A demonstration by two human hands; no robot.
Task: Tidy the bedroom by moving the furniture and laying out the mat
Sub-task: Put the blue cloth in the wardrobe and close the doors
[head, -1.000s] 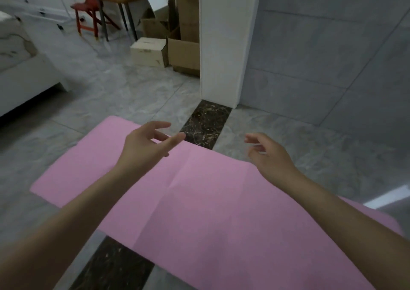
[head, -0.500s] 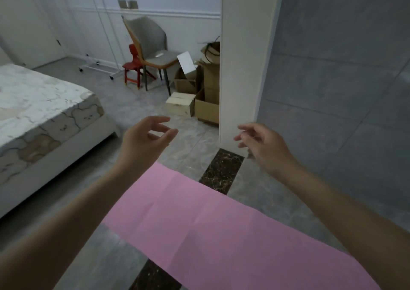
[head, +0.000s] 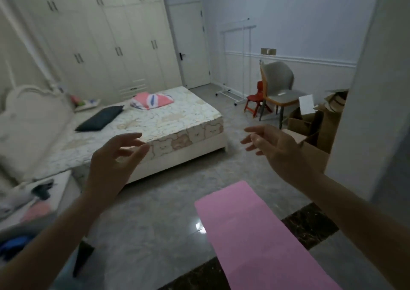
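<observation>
A pink mat (head: 250, 234) lies flat on the grey tiled floor at the lower right, across a dark marble strip (head: 310, 225). My left hand (head: 115, 163) is raised at mid-left, fingers spread, holding nothing. My right hand (head: 277, 150) is raised at mid-right, fingers apart and empty. Both hands hover well above the mat and touch nothing. A grey chair with wooden legs (head: 279, 90) and a small red chair (head: 255, 100) stand by the far wall.
A bed (head: 155, 121) with a dark pillow and a folded pink blanket fills the left middle. A cluttered bedside table (head: 44, 192) is at the left. Cardboard boxes (head: 315, 123) sit beside a white pillar (head: 366, 112). A white clothes rack (head: 235, 61), wardrobes and a door stand behind.
My view has lifted from the mat to the bedroom, so the mat now sits lower right. Both hands stay raised, open and empty.
</observation>
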